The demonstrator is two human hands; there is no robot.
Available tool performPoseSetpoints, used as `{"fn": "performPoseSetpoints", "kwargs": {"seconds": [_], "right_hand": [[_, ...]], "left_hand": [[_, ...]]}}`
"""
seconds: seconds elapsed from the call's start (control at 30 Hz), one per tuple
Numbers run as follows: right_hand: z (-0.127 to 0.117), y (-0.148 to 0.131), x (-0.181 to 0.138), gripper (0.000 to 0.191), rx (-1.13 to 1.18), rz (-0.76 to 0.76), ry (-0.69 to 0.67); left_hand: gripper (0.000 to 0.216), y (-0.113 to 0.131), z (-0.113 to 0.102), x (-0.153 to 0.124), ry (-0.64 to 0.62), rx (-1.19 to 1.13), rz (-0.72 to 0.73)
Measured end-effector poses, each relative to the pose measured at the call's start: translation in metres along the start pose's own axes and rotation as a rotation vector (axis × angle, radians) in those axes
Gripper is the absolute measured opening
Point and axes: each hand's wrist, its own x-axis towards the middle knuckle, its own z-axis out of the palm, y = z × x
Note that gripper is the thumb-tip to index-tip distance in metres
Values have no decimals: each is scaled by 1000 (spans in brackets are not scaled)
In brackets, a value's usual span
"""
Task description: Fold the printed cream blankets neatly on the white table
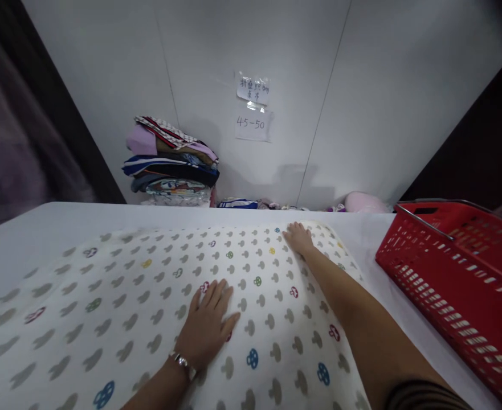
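The fingers (215, 291) of the left hand (208, 327) are lying spread and flat on a cloth (139, 296), released and grasping nothing. The palm is resting on the fabric near the middle of the cloth's near half. A metal wristband (183, 363) is sitting on that wrist.

The right hand (298, 238) is reaching further out, with its arm stretching across the cloth. Its fingers are also lying flat and unclenched on the fabric, close to the far right corner and holding nothing.

The cloth is white with a mushroom print, mostly grey with a few coloured ones. It is lying spread out on the white desk (37, 228) and covering most of it in front of the person.

A red plastic basket (456, 285) is standing on the desk to the right, just beside the cloth's right edge. A pile of folded clothes (171, 162) is sitting against the wall beyond the desk's far edge. Two paper notes (253, 108) are hanging on the wall above, the lower one reading 45-50.
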Motion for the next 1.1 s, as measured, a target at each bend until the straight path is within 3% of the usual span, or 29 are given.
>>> {"fn": "performPoseSetpoints", "kwargs": {"seconds": [0.17,0.33,0.53,1.1], "right_hand": [[-7,43,5,42,-49,48,101],[-20,65,20,45,-72,77,114],[-26,60,40,34,-102,52,47],[-25,53,54,31,-244,71,-13]], "left_hand": [[57,-1,3,1,19,-2,-1],[56,-3,4,0,56,15,23],[59,-4,4,-1,42,65,33],[58,-4,2,-1,32,112,43]]}}
